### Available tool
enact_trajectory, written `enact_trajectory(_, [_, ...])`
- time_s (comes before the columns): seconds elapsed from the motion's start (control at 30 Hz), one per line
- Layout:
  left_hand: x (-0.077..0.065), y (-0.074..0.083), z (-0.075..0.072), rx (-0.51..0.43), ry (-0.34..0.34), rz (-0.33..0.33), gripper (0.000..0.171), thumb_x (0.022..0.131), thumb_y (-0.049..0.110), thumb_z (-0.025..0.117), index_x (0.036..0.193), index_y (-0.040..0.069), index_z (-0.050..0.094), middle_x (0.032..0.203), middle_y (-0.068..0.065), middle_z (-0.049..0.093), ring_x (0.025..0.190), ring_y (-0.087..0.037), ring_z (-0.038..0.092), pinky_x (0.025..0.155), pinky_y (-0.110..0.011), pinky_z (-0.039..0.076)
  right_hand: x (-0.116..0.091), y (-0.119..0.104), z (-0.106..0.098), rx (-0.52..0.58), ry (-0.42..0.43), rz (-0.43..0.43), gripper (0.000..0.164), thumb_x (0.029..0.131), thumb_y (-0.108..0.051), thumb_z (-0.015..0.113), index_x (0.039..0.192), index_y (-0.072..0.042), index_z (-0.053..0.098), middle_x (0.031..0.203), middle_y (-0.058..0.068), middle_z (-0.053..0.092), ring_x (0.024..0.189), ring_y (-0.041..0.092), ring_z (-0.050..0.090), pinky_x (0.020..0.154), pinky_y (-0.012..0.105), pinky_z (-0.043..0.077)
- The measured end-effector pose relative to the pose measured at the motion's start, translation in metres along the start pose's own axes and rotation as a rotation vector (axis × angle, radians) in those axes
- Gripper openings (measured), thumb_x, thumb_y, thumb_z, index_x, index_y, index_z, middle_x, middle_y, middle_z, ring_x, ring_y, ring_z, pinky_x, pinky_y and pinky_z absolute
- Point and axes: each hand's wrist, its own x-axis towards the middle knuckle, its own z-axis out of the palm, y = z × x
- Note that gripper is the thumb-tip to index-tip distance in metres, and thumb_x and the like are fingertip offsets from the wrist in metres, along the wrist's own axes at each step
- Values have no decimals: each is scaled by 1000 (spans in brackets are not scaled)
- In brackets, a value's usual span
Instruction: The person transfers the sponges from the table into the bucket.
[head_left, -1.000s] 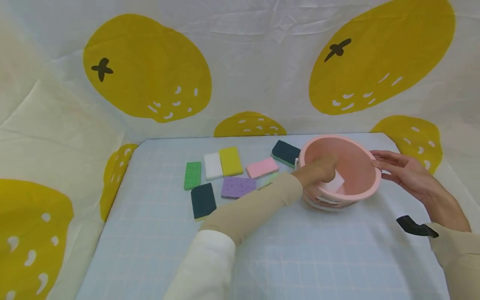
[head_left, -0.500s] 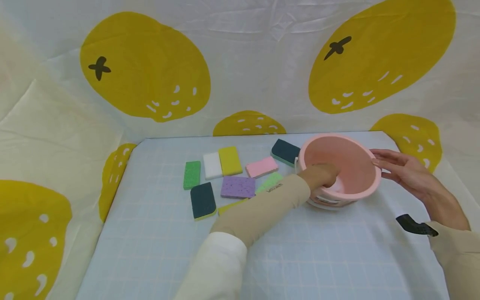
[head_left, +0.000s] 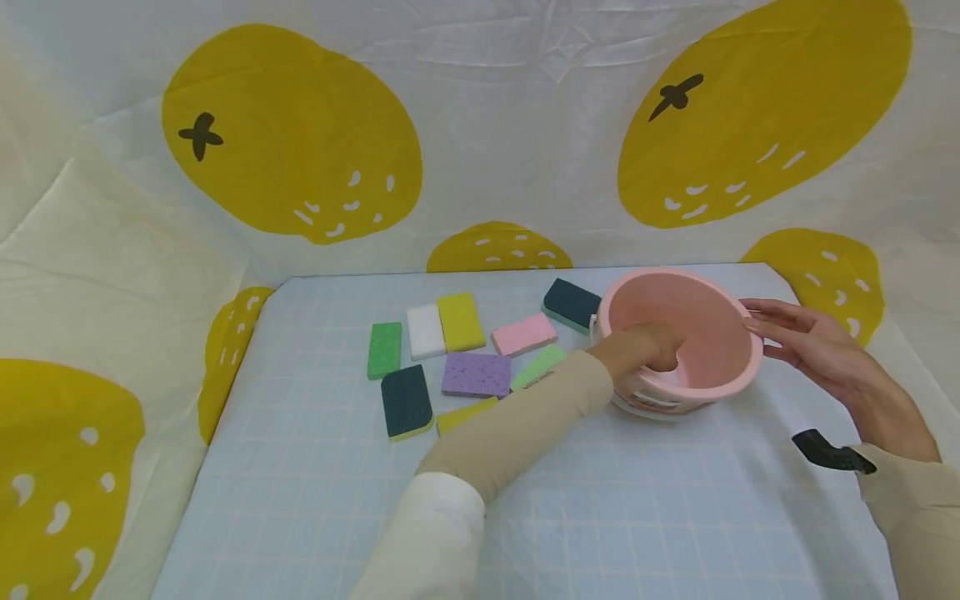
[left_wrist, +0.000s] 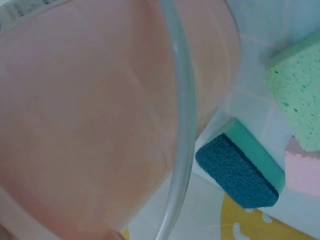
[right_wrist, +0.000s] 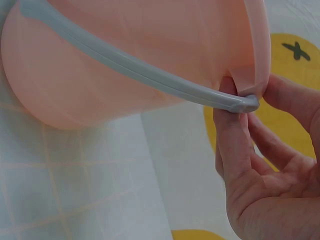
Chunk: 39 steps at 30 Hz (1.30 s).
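Observation:
A pink bucket [head_left: 716, 337] with a pale plastic handle [left_wrist: 184, 105] stands at the back right of the table. My left hand [head_left: 647, 346] reaches down over its near rim, fingers hidden inside. A small whitish patch shows beneath this hand, against the bucket's inner wall; I cannot tell whether the fingers hold it. My right hand [head_left: 813, 343] pinches the bucket's right rim between thumb and fingers, right where the handle joins it, as the right wrist view shows. Just left of the bucket lies a sponge with a dark scouring pad [head_left: 572, 303].
Several sponges lie left of the bucket: green [head_left: 385, 351], white [head_left: 426, 332], yellow [head_left: 461, 323], pink [head_left: 524, 335], purple [head_left: 476, 375], light green [head_left: 537, 367]. A second dark-pad sponge [head_left: 406, 402] and another yellow sponge [head_left: 459, 415], partly under the left sleeve, lie nearer. A fruit-print cloth rises behind.
My left hand has gone slightly deeper and farther right in the bucket. The white piece under it, plain a second ago, is now mostly hidden. My right hand stays at the rim.

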Motion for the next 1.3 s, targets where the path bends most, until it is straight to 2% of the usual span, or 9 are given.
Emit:
enact_trajectory(0.03, [0, 0, -1, 2, 6, 38, 21, 103, 17, 63, 124, 20, 64, 103, 8, 60, 85, -6, 55, 71, -13, 45, 0, 0, 0, -2, 0, 0, 35, 107, -22, 57, 141, -32, 59, 119, -31, 63, 103, -8, 62, 77, 17, 57])
enact_trajectory(0.13, [-1, -2, -5, -18, 31, 131, 26, 104, 22, 62, 130, 18, 62, 116, 8, 64, 94, -5, 57, 81, -13, 49, 0, 1, -1, -19, 6, 1, 36, 107, -23, 57, 142, -32, 58, 119, -31, 63, 104, -8, 62, 78, 17, 56])
enact_trajectory(0.4, [-11, -12, -15, -55, 150, 298, 23, 104, 22, 62, 125, 13, 66, 108, 5, 65, 92, -5, 59, 75, -9, 46, -1, 0, 0, -43, 32, 0, 40, 106, -28, 58, 146, -31, 57, 120, -32, 61, 105, -8, 60, 79, 17, 56])
enact_trajectory(0.53, [-18, -17, -17, -136, 199, 336, 21, 103, 21, 65, 122, 12, 70, 102, 5, 65, 90, -4, 58, 74, -9, 46, 0, 1, 0, -33, 24, -8, 39, 106, -27, 58, 146, -30, 57, 120, -31, 61, 105, -8, 60, 79, 17, 56])
enact_trajectory(0.63, [-25, -21, -20, -227, 233, 393, 20, 102, 17, 65, 119, 9, 71, 100, 4, 65, 89, -4, 57, 74, -8, 46, 0, 2, 0, -28, 25, -6, 37, 106, -26, 58, 143, -32, 59, 120, -31, 62, 104, -7, 61, 78, 17, 56])
enact_trajectory(0.77, [-33, -30, -23, -296, 316, 544, 19, 101, 11, 65, 116, 2, 73, 103, -2, 69, 90, -7, 59, 79, -8, 46, 0, 2, 0, -23, 35, -1, 34, 106, -26, 59, 138, -36, 62, 118, -30, 63, 103, -7, 62, 78, 17, 57])
enact_trajectory(0.87, [-38, -37, -23, -336, 376, 602, 17, 100, 10, 66, 113, 1, 74, 103, -2, 69, 90, -6, 59, 80, -8, 46, 0, 2, 1, -7, 28, -7, 34, 106, -25, 59, 139, -34, 62, 119, -29, 63, 104, -7, 62, 78, 18, 57])
enact_trajectory(0.97, [-43, -44, -22, -384, 413, 599, 17, 100, 13, 68, 114, 4, 74, 101, 2, 67, 89, -4, 57, 80, -9, 47, 0, 2, 1, -9, 30, -5, 34, 106, -25, 59, 139, -34, 62, 118, -30, 63, 104, -7, 62, 78, 18, 57])
enact_trajectory(1.3, [-68, -69, -21, -492, 454, 536, 22, 101, 18, 67, 119, 7, 74, 95, 6, 67, 84, -6, 58, 74, -14, 51, 1, 1, 2, -16, 36, 1, 35, 106, -27, 59, 140, -35, 62, 117, -31, 63, 103, -8, 62, 77, 17, 57])
